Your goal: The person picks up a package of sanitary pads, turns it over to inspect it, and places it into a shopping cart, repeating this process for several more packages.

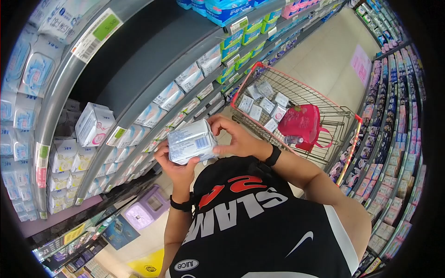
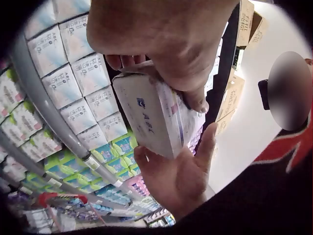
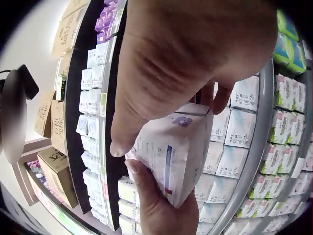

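A white plastic-wrapped package (image 1: 191, 141) is held between both hands in front of the chest, its printed, barcoded face turned up. The left hand (image 1: 178, 169) grips its near left side, thumb lying on the lower edge. On the other side the right hand (image 1: 237, 139) pinches the right end between thumb and fingers. In the left wrist view, the package (image 2: 149, 115) shows ABC lettering, the left hand (image 2: 166, 44) above and the right hand (image 2: 178, 183) below. The right wrist view has the package (image 3: 173, 149) beneath the right hand (image 3: 181, 58), with the left hand (image 3: 168, 213) supporting it.
A shopping cart (image 1: 296, 85) stands beyond the hands, holding several white packs (image 1: 266, 105) and a red bag (image 1: 299, 124). Stocked shelves (image 1: 139, 95) run along the left, with one white pack (image 1: 95, 124) on the near shelf. More shelving (image 1: 387, 185) lines the right side.
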The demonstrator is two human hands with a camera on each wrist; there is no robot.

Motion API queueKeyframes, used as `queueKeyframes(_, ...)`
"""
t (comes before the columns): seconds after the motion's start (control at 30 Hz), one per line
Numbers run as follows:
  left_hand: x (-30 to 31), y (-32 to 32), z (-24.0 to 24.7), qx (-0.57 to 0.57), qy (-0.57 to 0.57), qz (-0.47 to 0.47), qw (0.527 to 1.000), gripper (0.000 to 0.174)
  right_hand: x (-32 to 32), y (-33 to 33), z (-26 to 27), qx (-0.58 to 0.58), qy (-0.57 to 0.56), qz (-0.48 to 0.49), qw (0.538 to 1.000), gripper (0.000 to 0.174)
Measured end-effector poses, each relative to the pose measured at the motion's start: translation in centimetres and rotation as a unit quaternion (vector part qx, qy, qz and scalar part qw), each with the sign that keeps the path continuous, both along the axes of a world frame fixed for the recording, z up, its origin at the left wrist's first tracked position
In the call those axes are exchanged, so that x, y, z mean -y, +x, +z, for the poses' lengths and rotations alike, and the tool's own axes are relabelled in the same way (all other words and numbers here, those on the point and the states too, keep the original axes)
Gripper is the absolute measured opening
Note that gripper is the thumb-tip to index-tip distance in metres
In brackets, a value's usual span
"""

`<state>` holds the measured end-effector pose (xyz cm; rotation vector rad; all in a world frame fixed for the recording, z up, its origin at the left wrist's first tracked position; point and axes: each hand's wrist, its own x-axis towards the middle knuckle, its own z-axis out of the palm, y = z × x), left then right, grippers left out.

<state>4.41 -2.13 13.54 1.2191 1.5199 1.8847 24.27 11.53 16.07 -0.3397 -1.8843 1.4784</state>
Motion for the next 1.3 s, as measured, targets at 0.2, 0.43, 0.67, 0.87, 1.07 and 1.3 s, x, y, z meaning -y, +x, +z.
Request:
queueKeyframes(0.2, -0.6, 1.3, -0.5, -0.037, -0.053, -0.040, 0.997, 0.096, -1.2, 1.7, -0.9, 0.067, -0.014, 0.009, 0.998, 0.066)
queueKeyframes(0.43, -2.8, 3.7, -0.1, 0.042, -0.106, -0.138, 0.984, 0.090, -3.9, 6.6, -2.0, 0.096, -0.190, 0.060, 0.975, 0.093)
queueKeyframes(0.67, -6.0, 8.7, -0.5, 0.000, -0.145, -0.207, 0.968, 0.049, -7.2, 15.5, -10.6, -0.013, -0.453, -0.020, 0.891, 0.055)
queueKeyframes(0.87, -8.4, 11.9, 0.1, -0.084, -0.166, -0.222, 0.957, 0.037, -6.9, 26.1, -28.4, -0.082, -0.664, -0.348, 0.657, 0.065)
queueKeyframes(1.07, -8.5, 13.9, -0.1, -0.134, -0.200, -0.216, 0.946, 0.035, -1.0, 34.9, -39.2, 0.162, -0.619, -0.501, 0.582, 0.074)
queueKeyframes(1.3, -8.2, 14.9, -0.4, -0.144, -0.257, -0.205, 0.933, 0.033, -2.7, 32.5, -39.5, 0.227, -0.584, -0.449, 0.638, 0.067)
